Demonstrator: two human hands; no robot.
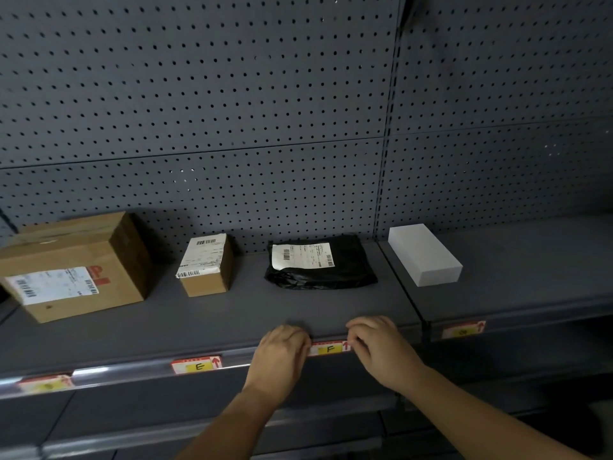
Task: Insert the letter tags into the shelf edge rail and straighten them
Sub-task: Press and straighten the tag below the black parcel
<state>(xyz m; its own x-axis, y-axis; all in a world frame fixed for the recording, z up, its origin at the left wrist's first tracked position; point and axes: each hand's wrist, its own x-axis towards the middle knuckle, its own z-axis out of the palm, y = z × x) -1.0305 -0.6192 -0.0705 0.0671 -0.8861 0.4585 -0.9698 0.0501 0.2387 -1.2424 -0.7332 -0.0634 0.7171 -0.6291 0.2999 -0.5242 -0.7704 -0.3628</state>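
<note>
A tag marked F [329, 348], white and yellow with a red arrow, sits in the shelf edge rail [132, 373]. My left hand [282, 356] pinches its left end and my right hand [381, 346] pinches its right end, fingertips on the rail. Further left in the rail sits a tag marked E [197, 365], slightly tilted. A blurred tag [46, 383] is at the far left. Another tag [463, 329] sits in the rail of the adjoining right shelf; its letter is unreadable.
On the grey shelf stand a large cardboard box [76, 267], a small cardboard box [207, 265], a black plastic parcel [320, 265] and a white box [424, 255]. Grey pegboard backs the shelf. A lower shelf edge runs below my arms.
</note>
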